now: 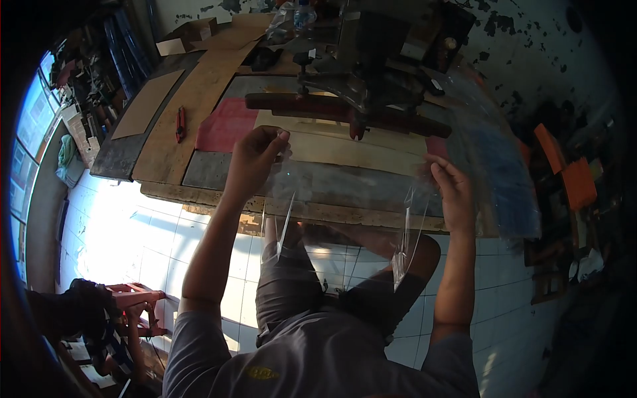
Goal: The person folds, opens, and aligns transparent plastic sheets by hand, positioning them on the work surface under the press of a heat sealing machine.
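A clear plastic sheet (pixel 345 192) hangs between my two hands, over the table's front edge and my lap. My left hand (pixel 257 156) pinches its upper left corner, fingers closed. At its upper right corner, my right hand (pixel 451 186) holds it between thumb and fingers. Beyond the hands, a pale yellow strip (pixel 332 149) lies on the grey work surface, with red material (pixel 225 126) at its left end. Above the strip stands a dark machine (pixel 365 86) with a long dark red bar (pixel 285 101).
A red cutter (pixel 180 125) lies on a brown board (pixel 162 156) at the left. Cardboard (pixel 149 103) and an open box (pixel 192 36) are farther back. Bluish plastic sheets (pixel 507 186) drape over the table's right side. A red stool (pixel 142 302) stands at lower left.
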### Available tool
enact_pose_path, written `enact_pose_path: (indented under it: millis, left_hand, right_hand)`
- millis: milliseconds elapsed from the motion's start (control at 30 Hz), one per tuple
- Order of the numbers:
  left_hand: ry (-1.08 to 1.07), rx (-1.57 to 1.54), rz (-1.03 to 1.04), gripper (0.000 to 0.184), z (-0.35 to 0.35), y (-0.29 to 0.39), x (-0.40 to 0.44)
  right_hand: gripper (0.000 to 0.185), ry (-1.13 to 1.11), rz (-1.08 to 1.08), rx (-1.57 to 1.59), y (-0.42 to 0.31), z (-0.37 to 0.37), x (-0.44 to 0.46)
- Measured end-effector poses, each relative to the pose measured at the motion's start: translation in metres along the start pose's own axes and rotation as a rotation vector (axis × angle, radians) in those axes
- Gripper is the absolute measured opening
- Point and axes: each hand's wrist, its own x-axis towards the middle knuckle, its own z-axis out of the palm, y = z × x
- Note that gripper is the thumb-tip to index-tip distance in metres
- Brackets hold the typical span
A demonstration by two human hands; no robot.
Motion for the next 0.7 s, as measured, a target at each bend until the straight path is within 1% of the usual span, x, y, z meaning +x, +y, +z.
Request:
enact_pose_path:
  millis: [167, 233, 300, 367, 433, 467, 533, 567, 667, 700]
  left_hand:
    - [-0.122, 0.004, 0.007, 0.029, -0.003, -0.014, 0.006]
    - [-0.165, 0.052, 0.005, 0.030, -0.002, -0.015, 0.006]
    - [-0.147, 0.056, -0.001, 0.031, 0.001, -0.023, 0.008]
    - [-0.141, 0.090, -0.015, 0.031, 0.002, -0.028, 0.014]
    - [-0.153, 0.159, -0.038, 0.032, 0.003, -0.031, 0.022]
    - [-0.126, 0.153, -0.037, 0.031, 0.005, -0.030, 0.028]
    - [-0.073, 0.140, -0.039, 0.029, 0.011, -0.024, 0.038]
    - [-0.096, 0.196, -0.050, 0.027, 0.012, -0.027, 0.042]
    - [-0.161, 0.350, -0.071, 0.020, 0.009, -0.033, 0.053]
    - [-0.186, 0.395, -0.077, 0.018, 0.006, -0.035, 0.054]
  right_hand:
    - [0.027, 0.096, 0.081, -0.077, 0.024, -0.003, 0.018]
    - [0.027, 0.112, 0.116, -0.033, 0.035, -0.002, 0.025]
    - [0.026, 0.131, 0.137, -0.043, 0.054, -0.004, 0.034]
    - [0.024, 0.152, 0.141, -0.108, 0.076, -0.009, 0.048]
    - [0.020, 0.153, 0.070, -0.208, 0.078, -0.006, 0.060]
    - [0.018, 0.154, 0.036, -0.258, 0.080, -0.006, 0.066]
    - [0.012, 0.065, 0.067, -0.354, 0.086, -0.010, 0.083]
    - [0.010, 0.017, 0.082, -0.402, 0.089, -0.012, 0.087]
    - [0.009, -0.035, 0.005, -0.514, 0.091, -0.009, 0.092]
    - [0.010, -0.030, 0.015, -0.541, 0.092, -0.008, 0.093]
